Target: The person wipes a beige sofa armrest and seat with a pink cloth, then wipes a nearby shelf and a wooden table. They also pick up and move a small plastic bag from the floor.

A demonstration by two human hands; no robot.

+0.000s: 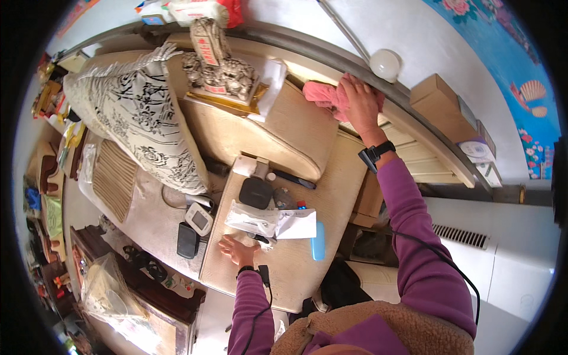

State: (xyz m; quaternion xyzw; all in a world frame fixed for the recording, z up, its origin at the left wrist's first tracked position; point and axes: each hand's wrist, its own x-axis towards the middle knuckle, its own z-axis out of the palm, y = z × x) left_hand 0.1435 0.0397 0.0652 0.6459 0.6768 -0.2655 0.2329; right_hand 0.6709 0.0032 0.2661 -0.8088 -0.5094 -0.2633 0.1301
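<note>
My right hand (361, 108) reaches far forward and grips a bunched pink cloth (320, 92) against the pale ledge behind the sofa, beside a dark rail (306, 46). My left hand (239, 251) rests with spread fingers on the beige sofa arm (284, 277), holding nothing. Just beyond its fingers are a white plastic packet (252, 217), a folded paper (296, 224) with writing, and a dark object partly under the packet. A black rounded box (256, 193) and a light blue case (317, 241) also lie on the arm.
A carved lion ornament (217, 66) stands on the sofa back by a patterned cushion (137, 120). A blood pressure monitor (199, 219) and a black case (188, 240) lie on the seat. Cardboard boxes (439, 106) and a white globe (385, 65) line the wall side. Black cables hang along both my arms.
</note>
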